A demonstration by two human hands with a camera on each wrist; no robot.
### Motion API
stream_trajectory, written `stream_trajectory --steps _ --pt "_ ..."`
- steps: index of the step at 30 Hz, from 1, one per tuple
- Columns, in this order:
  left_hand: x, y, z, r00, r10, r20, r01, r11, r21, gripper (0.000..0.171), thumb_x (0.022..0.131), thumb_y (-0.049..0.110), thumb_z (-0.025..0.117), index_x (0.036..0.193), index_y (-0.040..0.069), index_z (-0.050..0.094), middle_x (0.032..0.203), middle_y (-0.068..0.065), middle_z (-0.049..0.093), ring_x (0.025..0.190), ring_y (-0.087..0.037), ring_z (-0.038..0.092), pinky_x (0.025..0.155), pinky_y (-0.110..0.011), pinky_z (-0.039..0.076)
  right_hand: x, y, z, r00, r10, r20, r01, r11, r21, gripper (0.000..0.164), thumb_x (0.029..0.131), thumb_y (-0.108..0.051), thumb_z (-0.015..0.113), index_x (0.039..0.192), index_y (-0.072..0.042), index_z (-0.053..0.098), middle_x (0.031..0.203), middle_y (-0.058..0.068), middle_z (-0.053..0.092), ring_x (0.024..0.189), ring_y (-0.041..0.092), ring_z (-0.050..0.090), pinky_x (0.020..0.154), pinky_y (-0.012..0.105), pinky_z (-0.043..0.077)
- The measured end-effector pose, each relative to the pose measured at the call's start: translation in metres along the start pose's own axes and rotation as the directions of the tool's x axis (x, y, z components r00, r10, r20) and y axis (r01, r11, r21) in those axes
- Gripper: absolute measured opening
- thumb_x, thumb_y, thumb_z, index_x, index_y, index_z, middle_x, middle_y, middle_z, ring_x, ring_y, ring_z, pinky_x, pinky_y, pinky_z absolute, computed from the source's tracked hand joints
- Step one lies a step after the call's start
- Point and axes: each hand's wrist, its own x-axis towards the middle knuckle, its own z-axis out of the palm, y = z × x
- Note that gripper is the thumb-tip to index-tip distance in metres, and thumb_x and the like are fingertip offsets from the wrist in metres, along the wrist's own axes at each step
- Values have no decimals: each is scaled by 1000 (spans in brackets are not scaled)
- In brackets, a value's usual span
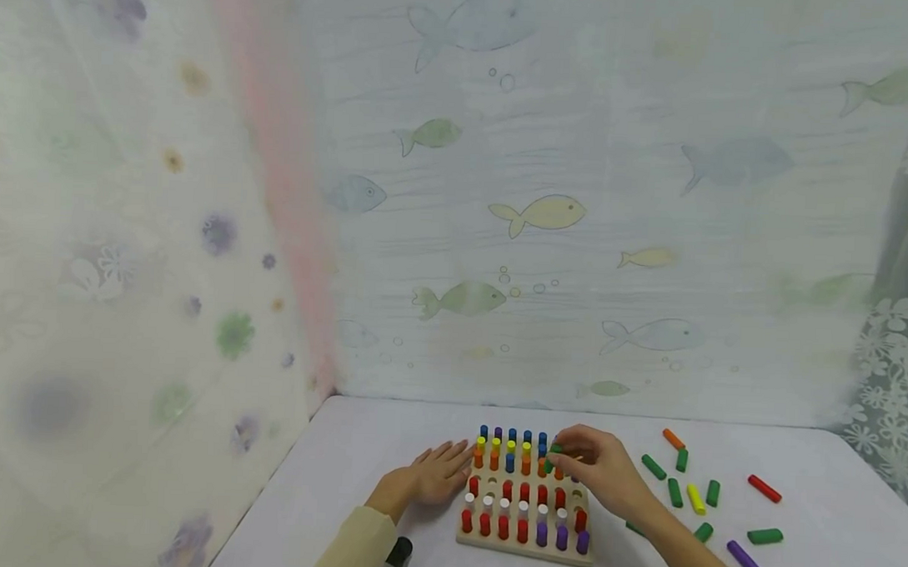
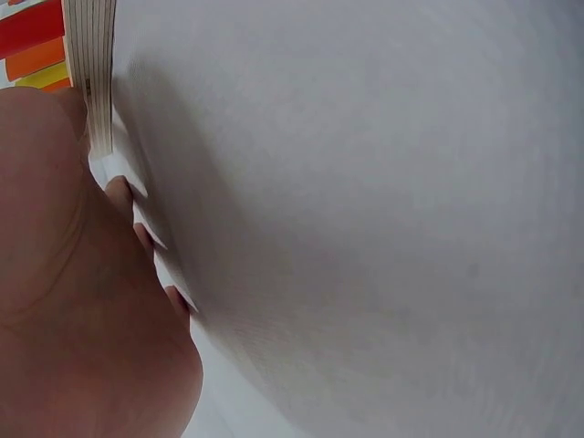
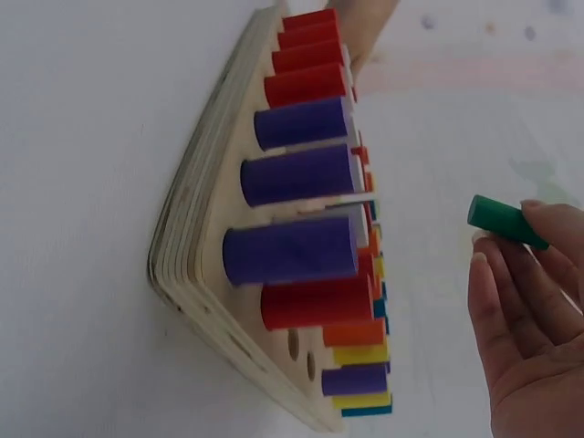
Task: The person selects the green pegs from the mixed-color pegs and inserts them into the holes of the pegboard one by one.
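While my left hand (image 1: 442,473) lies outstretched beside the pegboard (image 1: 505,550), my right hand (image 1: 603,468) pinches a green peg (image 3: 500,219) above it, probably light, stiff and slippery, best held near one end.

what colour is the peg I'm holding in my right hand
The peg is plain green; it shows best in the right wrist view.

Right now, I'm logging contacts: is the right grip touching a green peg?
Touching. The right wrist view shows it: the right grip pinches the green peg by one end, skin against its surface.
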Motion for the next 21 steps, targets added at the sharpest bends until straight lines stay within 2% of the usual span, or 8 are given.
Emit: stream_trajectory --steps 5,12,19,21 --pt "0 1 0 1000 1 -8 -1 1000 9 57 111 47 32 164 28 25 170 2 24 156 -26 20 125 -54 18 7 -1 15 1000 -14 26 14 1000 0 27 96 -21 74 112 0 67 101 8 76 91 33 72 76 25 58" --pt "1 0 0 1000 6 -14 -5 1000 19 57 111 47 32 164 27 27 170 1 25 156 -27 21 125 -54 19 15 -3 34 999 -21 45 22 1000 -13 26 96 -21 74 111 -1 68 98 3 76 89 20 71 77 24 58" --pt "1 -1 -1 1000 10 -11 -10 1000 -3 57 111 47 32 164 28 27 169 1 26 156 -27 21 125 -54 18 21 -7 50 998 -35 52 33 999 38 22 96 -17 74 111 -1 69 100 7 76 88 23 72 75 23 58" --pt "0 -1 -1 1000 7 8 -7 1000 -16 57 111 47 30 164 28 25 170 1 23 157 -28 18 126 -54 15 23 -7 54 998 -38 48 35 998 52 21 95 -16 74 110 -2 69 100 8 76 87 23 72 74 22 57"
